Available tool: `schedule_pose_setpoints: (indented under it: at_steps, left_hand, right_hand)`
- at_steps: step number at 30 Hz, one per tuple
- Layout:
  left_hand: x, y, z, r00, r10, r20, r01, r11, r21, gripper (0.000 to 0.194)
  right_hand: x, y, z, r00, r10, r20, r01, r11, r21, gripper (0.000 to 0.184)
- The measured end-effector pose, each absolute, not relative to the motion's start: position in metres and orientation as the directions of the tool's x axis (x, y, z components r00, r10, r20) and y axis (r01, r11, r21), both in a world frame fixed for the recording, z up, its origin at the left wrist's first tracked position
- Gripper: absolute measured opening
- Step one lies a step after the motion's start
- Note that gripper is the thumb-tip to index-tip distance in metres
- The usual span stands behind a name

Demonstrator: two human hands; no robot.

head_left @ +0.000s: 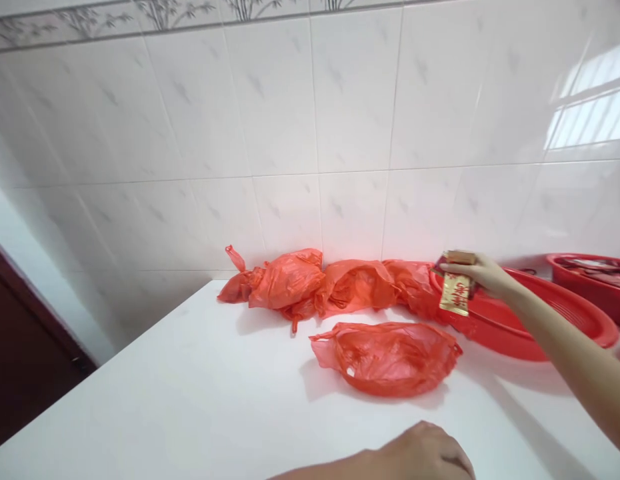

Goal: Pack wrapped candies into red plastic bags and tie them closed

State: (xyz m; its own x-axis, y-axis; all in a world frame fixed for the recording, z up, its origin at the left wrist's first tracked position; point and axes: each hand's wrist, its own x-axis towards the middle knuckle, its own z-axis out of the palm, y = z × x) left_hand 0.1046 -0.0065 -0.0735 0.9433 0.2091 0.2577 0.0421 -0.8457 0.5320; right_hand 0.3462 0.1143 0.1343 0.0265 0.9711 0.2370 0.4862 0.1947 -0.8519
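Note:
Above the near rim of a large red plastic basin [515, 343], my right hand [487, 275] is closed around shiny gold packets [456, 293] with red lettering. At least one more packet edge shows behind the front one. An open red plastic bag [390, 360] lies on the white tabletop, its mouth spread and its inside partly visible. My left hand [425, 453] is at the bottom edge, nearer to me than the bag and apart from it. Its fingers are curled in and partly cut off by the frame; nothing shows in them.
Several bunched red plastic bags [290, 283] line the tiled wall [350, 133] at the back of the white table [190, 400]. Another red basin [570, 273] at the far right holds dark red packets. The table's left edge runs diagonally toward a dark door [25, 353].

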Motion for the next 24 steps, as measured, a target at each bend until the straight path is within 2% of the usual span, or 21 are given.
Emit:
schedule_pose_setpoints:
  at_steps: [2,6,8,10,12,14,16,19,24]
  left_hand:
    - [0.104,-0.012,-0.071,0.923,0.236,0.305,0.073,-0.884,0.462,0.020]
    - [0.103,-0.023,-0.058,0.894,0.257,0.368,0.106,-0.917,0.383,0.015]
    - [0.103,-0.024,-0.054,0.881,0.258,0.397,0.109,-0.927,0.360,0.013]
    - [0.103,-0.025,-0.051,0.873,0.250,0.418,0.107,-0.935,0.337,0.012]
    - [0.102,-0.024,-0.052,0.871,0.240,0.429,0.105,-0.943,0.314,0.012]
    - [0.102,-0.023,-0.053,0.873,0.226,0.433,0.100,-0.950,0.294,0.013]
    - [0.103,-0.023,-0.054,0.874,0.218,0.435,0.100,-0.955,0.278,0.014]
    - [0.104,-0.022,-0.056,0.874,0.229,0.429,0.115,-0.955,0.275,0.013]
    - [0.103,-0.023,-0.056,0.885,0.258,0.389,0.137,-0.940,0.312,0.009]
  right_hand:
    - [0.327,0.106,0.136,-0.004,0.978,0.209,0.367,0.196,-0.909,0.038]
    - [0.291,0.089,0.130,-0.148,0.917,0.371,0.301,0.399,-0.866,0.043]
    - [0.272,0.082,0.126,-0.248,0.849,0.466,0.334,0.527,-0.782,0.036]
    - [0.255,0.078,0.122,-0.388,0.759,0.523,0.406,0.650,-0.642,0.027]
    - [0.240,0.075,0.116,-0.553,0.688,0.469,0.487,0.724,-0.489,0.015]
    - [0.229,0.073,0.108,-0.659,0.677,0.327,0.574,0.734,-0.363,0.004]
    - [0.222,0.071,0.098,-0.677,0.700,0.227,0.641,0.712,-0.288,0.018]
    - [0.219,0.070,0.083,-0.659,0.726,0.198,0.675,0.686,-0.271,0.027]
    - [0.220,0.073,0.072,-0.697,0.707,0.120,0.651,0.694,-0.308,0.024]
